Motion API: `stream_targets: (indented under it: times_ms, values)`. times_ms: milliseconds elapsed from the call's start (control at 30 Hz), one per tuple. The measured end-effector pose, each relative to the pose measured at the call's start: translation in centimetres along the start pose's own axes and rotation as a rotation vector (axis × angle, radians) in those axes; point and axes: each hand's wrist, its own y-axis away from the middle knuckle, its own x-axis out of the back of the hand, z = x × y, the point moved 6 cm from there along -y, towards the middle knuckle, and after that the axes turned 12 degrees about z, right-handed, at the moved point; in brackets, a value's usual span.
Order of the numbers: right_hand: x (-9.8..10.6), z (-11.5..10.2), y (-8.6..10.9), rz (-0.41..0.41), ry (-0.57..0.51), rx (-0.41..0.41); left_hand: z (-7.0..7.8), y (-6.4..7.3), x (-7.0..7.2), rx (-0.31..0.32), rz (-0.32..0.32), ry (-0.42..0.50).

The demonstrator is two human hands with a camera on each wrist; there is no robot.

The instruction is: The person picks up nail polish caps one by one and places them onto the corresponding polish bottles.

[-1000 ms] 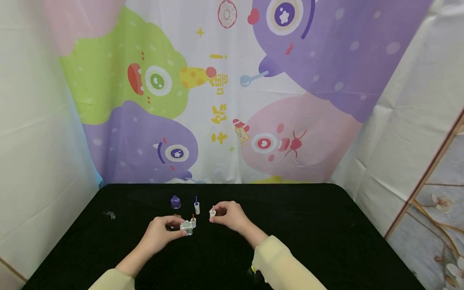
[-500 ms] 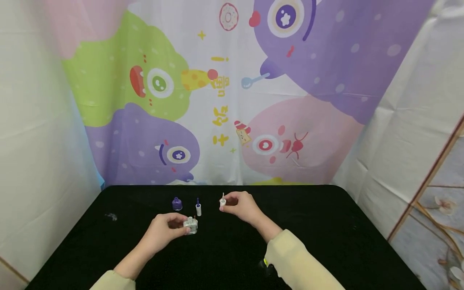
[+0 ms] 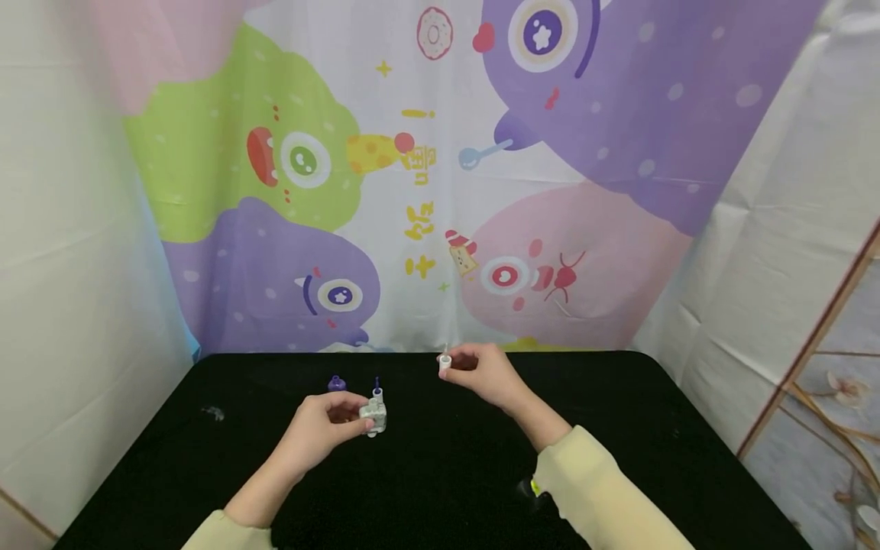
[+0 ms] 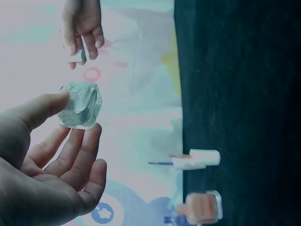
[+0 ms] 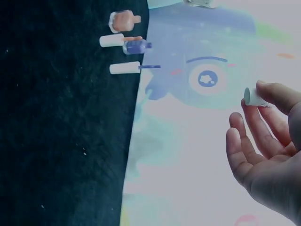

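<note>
My left hand (image 3: 323,428) pinches a clear nail polish bottle (image 4: 81,104) with silvery-grey contents between thumb and fingers, held above the black table. Farther back and to the right, my right hand (image 3: 484,374) pinches a white nail polish cap (image 3: 444,365) with its thin brush pointing up. A purple nail polish bottle (image 3: 336,384) stands uncapped behind the left hand. Close by, a white cap with a purple brush (image 5: 124,68) stands brush up. An orange-pink bottle (image 5: 123,21) and a white cap with an orange brush (image 5: 111,40) show in the right wrist view, hidden behind the left hand from the head.
The black table (image 3: 440,489) runs back to a cartoon-printed curtain (image 3: 426,321). A small clear scrap (image 3: 213,413) lies on its left part. White cloth (image 3: 777,252) hangs at the sides. A dark thing with a yellow spot (image 3: 532,487) is by the right sleeve.
My right hand has risen and moved away to the right with the white cap and brush. My left hand has lifted the clear bottle slightly up and to the right.
</note>
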Motion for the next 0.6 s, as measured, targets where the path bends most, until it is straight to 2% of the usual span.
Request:
stream_targets:
  times_ms: [333, 600]
  values:
    - [2.8, -1.7, 1.2, 0.018, 0.008, 0.041, 2.6, 0.0, -0.3, -0.025, 0.034, 0.066]
    - [4.5, -3.1, 2.1, 0.034, -0.002, 0.131, 4.7, -0.2, -1.0, -0.026, 0.065, 0.142]
